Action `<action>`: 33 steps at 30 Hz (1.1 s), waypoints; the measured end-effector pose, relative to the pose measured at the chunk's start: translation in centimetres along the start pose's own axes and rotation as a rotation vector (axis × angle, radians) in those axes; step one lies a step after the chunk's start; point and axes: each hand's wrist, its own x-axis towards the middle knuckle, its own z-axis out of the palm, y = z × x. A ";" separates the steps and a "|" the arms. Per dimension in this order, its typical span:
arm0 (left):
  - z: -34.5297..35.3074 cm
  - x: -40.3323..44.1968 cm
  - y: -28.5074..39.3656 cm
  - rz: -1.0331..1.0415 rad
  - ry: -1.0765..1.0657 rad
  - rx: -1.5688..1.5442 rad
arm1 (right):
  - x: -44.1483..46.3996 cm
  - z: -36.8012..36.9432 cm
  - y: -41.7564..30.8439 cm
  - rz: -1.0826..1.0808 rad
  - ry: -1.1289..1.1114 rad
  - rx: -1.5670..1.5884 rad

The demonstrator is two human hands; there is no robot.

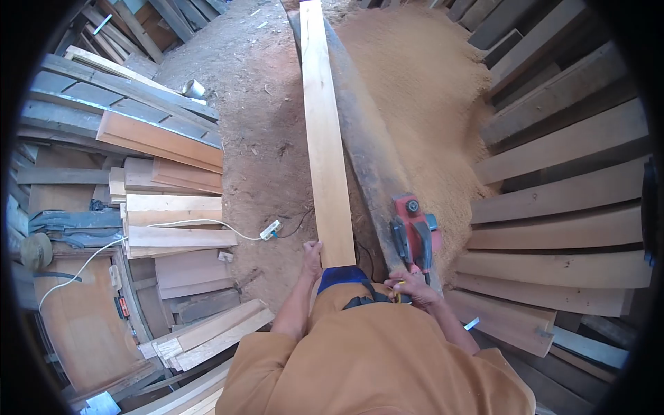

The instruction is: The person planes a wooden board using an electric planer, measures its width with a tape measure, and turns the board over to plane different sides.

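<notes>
A long pale wooden plank (pixel 325 152) stretches away in front of me, its near end at my waist. My left hand (pixel 312 257) is closed on the plank's left edge close to that end. At my right hip, my right hand (pixel 416 288) is curled around a small yellow object (pixel 398 293), mostly hidden by the fingers and too small to identify. Just beyond this hand, a red electric hand planer (pixel 414 234) rests on a dark, narrow beam (pixel 366 138) running alongside the plank.
Sawdust (pixel 415 90) is heaped right of the beam. Stacked boards (pixel 553 207) line the right side. More boards (pixel 180 235) lie at left, where a white power strip (pixel 271 229) with its cord crosses the ground. A white cup-like container (pixel 193 88) sits farther off.
</notes>
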 end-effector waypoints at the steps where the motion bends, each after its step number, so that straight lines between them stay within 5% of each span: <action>1: 0.1 -0.2 0.1 0.020 -0.016 0.027 | 1.1 0.2 -0.1 -0.015 -0.016 -0.096; 3: 0.3 -0.9 0.1 0.097 -0.061 0.049 | 2.8 1.0 -0.5 -0.040 -0.042 -0.287; 5: 0.3 -1.5 0.2 0.215 -0.114 0.035 | 2.8 1.9 -2.2 -0.001 -0.060 0.024; 7: 0.0 -1.9 0.5 0.115 -0.218 -0.051 | 1.8 3.4 -4.0 0.079 -0.076 0.252; 11: 0.9 -3.7 3.2 0.073 -0.292 0.104 | 6.7 0.9 -0.5 0.172 -0.137 -0.162; 14: 0.5 -3.2 3.0 0.037 -0.330 0.160 | 8.2 2.7 -2.2 -0.064 -0.130 -0.490; 17: 1.7 -4.2 4.5 0.024 -0.317 0.181 | 6.0 7.6 -6.8 0.023 -0.167 -0.032; 21: 1.1 -3.4 3.5 0.005 -0.326 0.179 | 10.0 8.2 -5.3 -0.122 -0.201 -0.985; 24: 1.1 -3.7 3.7 0.026 -0.312 0.228 | 12.2 8.7 -4.7 -0.291 -0.154 -1.133; 33: -0.9 -1.3 1.1 -0.068 -0.394 0.111 | 14.2 15.0 -8.7 -0.350 -0.031 -1.419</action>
